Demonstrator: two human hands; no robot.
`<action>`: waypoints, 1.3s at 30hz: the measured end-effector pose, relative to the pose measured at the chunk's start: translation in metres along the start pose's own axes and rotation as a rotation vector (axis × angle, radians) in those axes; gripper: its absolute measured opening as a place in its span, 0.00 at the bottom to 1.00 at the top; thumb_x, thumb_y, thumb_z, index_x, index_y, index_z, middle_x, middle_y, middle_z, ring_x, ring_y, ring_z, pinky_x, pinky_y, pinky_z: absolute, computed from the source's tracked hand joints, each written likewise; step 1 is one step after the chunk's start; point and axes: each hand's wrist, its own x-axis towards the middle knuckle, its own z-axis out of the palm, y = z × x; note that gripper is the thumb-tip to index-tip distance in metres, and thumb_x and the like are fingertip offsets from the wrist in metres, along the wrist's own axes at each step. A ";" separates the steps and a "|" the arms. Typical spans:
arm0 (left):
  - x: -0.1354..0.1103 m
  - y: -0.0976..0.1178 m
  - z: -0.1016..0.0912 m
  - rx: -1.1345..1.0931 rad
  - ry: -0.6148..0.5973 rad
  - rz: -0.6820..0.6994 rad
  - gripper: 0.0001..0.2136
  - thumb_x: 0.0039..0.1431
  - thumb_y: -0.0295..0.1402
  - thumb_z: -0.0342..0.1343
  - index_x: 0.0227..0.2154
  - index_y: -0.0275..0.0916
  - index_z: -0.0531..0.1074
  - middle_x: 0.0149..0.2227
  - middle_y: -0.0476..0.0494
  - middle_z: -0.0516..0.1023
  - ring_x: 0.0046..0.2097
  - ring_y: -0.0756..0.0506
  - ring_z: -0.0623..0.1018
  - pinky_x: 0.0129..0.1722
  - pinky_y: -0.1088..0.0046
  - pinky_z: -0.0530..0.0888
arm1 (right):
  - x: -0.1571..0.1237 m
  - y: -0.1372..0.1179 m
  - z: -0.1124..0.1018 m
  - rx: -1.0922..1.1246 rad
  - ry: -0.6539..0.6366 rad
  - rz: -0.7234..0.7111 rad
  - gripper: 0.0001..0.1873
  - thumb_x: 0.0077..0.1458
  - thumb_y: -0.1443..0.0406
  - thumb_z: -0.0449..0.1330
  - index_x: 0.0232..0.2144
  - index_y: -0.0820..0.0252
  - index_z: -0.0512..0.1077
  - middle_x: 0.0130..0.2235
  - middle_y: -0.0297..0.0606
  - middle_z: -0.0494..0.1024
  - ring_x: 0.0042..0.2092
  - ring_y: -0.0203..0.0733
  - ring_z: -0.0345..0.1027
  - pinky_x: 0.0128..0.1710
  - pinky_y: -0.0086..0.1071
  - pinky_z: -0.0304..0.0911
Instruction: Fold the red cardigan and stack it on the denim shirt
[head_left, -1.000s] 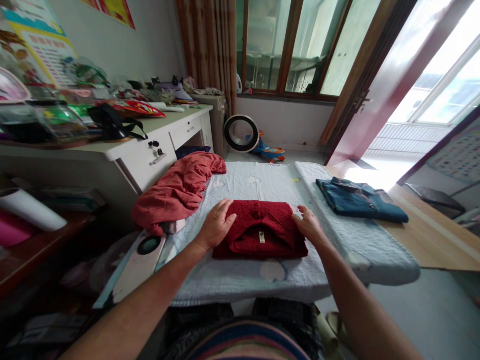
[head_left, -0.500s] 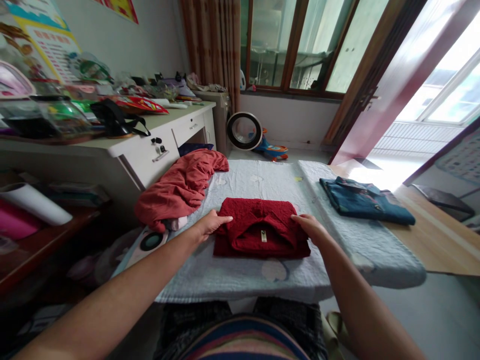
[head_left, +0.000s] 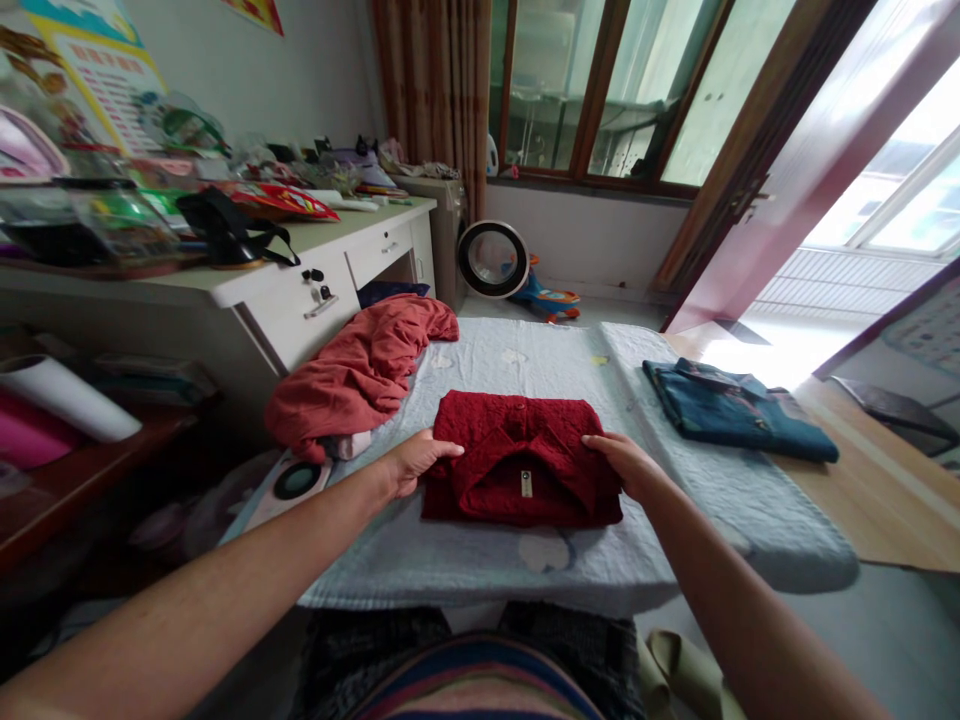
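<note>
A dark red button-front garment (head_left: 517,425) lies folded into a compact rectangle, its neck opening and small pale label facing me. My left hand (head_left: 420,460) grips its left side, thumb on top and fingers tucked beneath. On the opposite side my right hand (head_left: 619,460) holds the edge the same way, with the fingertips under the cloth hidden. Beneath the garment is a pale blue cloth (head_left: 480,570) with a faint pattern, spread over the table.
A crumpled coral-red cloth (head_left: 367,360) lies at the left edge. Folded blue denim (head_left: 739,410) rests at the right, near the bare wooden surface (head_left: 885,490). A white desk (head_left: 292,315) stands at left, a round-fronted object (head_left: 493,260) beyond the table.
The view has shifted slightly. Both hands keep their hold on the red garment, whose top edge now looks a little raised and its button shows more clearly.
</note>
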 end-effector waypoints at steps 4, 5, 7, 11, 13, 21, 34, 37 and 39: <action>0.002 0.008 -0.004 0.005 -0.113 0.051 0.17 0.37 0.31 0.66 0.35 0.39 0.75 0.33 0.45 0.82 0.37 0.41 0.81 0.39 0.66 0.75 | -0.009 -0.004 -0.005 0.100 -0.048 0.013 0.08 0.46 0.65 0.67 0.31 0.60 0.73 0.30 0.41 0.81 0.28 0.43 0.75 0.25 0.30 0.71; 0.005 0.013 -0.005 0.024 -0.121 0.077 0.17 0.38 0.31 0.65 0.35 0.39 0.75 0.34 0.45 0.82 0.37 0.41 0.81 0.39 0.66 0.75 | -0.012 -0.004 -0.006 0.137 -0.050 0.019 0.08 0.46 0.66 0.67 0.32 0.60 0.74 0.30 0.41 0.81 0.28 0.42 0.75 0.26 0.30 0.71; 0.014 0.026 -0.008 0.088 -0.120 0.125 0.18 0.37 0.30 0.65 0.37 0.38 0.75 0.35 0.45 0.82 0.36 0.42 0.80 0.38 0.67 0.75 | -0.017 -0.002 -0.007 0.212 -0.059 0.007 0.11 0.45 0.68 0.67 0.34 0.60 0.74 0.33 0.40 0.81 0.29 0.41 0.75 0.28 0.30 0.72; 0.041 0.059 -0.013 0.243 -0.047 0.171 0.20 0.34 0.28 0.65 0.37 0.36 0.73 0.34 0.45 0.81 0.33 0.43 0.79 0.33 0.69 0.74 | -0.026 0.006 -0.002 0.305 -0.127 -0.055 0.17 0.42 0.68 0.67 0.38 0.59 0.73 0.38 0.39 0.81 0.33 0.41 0.76 0.34 0.32 0.72; 0.059 0.074 -0.015 0.252 -0.073 0.181 0.23 0.33 0.27 0.66 0.38 0.37 0.73 0.34 0.45 0.81 0.34 0.43 0.79 0.35 0.69 0.74 | -0.030 0.010 0.005 0.331 -0.154 -0.064 0.19 0.41 0.66 0.68 0.39 0.59 0.72 0.39 0.40 0.81 0.35 0.43 0.76 0.36 0.33 0.72; 0.117 0.083 -0.029 0.648 0.037 0.383 0.23 0.32 0.32 0.68 0.37 0.37 0.73 0.37 0.44 0.80 0.41 0.39 0.79 0.42 0.69 0.73 | -0.039 0.035 0.030 0.430 -0.204 -0.035 0.29 0.40 0.61 0.72 0.45 0.56 0.67 0.41 0.37 0.79 0.34 0.40 0.75 0.35 0.35 0.72; 0.062 0.021 -0.032 0.230 0.476 0.270 0.32 0.45 0.36 0.63 0.53 0.39 0.57 0.59 0.36 0.65 0.60 0.39 0.66 0.55 0.64 0.66 | 0.020 -0.012 -0.012 -0.512 0.240 -0.440 0.21 0.48 0.57 0.58 0.45 0.58 0.71 0.51 0.48 0.72 0.48 0.50 0.70 0.43 0.40 0.67; 0.029 0.012 -0.023 -0.049 0.322 0.125 0.20 0.45 0.33 0.62 0.42 0.42 0.63 0.44 0.46 0.76 0.47 0.44 0.76 0.45 0.68 0.71 | 0.045 -0.035 0.013 -0.697 0.163 -0.493 0.23 0.49 0.59 0.58 0.48 0.61 0.72 0.50 0.48 0.74 0.50 0.49 0.69 0.50 0.41 0.64; 0.012 0.009 -0.016 -0.193 0.278 0.027 0.16 0.43 0.30 0.62 0.36 0.42 0.65 0.36 0.51 0.77 0.39 0.47 0.77 0.39 0.72 0.71 | 0.062 -0.046 0.030 -0.770 0.123 -0.491 0.23 0.50 0.61 0.59 0.49 0.63 0.72 0.50 0.49 0.75 0.50 0.49 0.69 0.50 0.40 0.63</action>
